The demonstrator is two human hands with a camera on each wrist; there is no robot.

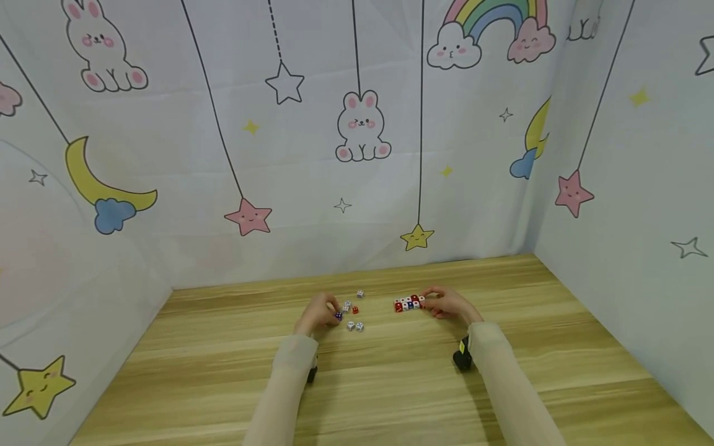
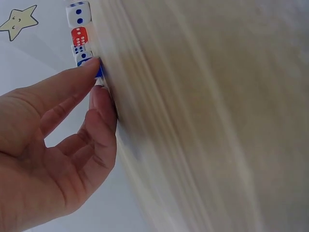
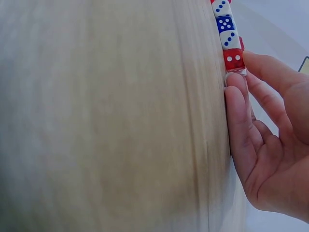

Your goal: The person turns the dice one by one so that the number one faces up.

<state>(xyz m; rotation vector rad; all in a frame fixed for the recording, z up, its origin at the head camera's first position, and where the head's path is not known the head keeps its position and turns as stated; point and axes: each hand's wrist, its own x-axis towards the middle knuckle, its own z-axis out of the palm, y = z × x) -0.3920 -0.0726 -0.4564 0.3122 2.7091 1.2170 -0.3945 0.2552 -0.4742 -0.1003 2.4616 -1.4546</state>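
In the head view my left hand point(image 1: 318, 313) is at the left of a loose group of dice and pinches a blue die point(image 1: 338, 316) between thumb and finger. In the left wrist view the fingertips cover most of that blue die point(image 2: 99, 72). My right hand point(image 1: 448, 303) is at the right end of a compact two-row block of dice point(image 1: 407, 305). Its fingertips close around a mostly hidden white die point(image 3: 243, 72) at that end, beside a red die point(image 3: 234, 59) showing two pips. White and blue dice continue along the block's near side.
Near the left hand lie a small red die point(image 1: 355, 310), a white die point(image 1: 360, 294) farther back and a white pair point(image 1: 359, 326) in front. The wooden table point(image 1: 390, 384) meets a patterned cloth backdrop point(image 1: 312, 248) behind and at the sides.
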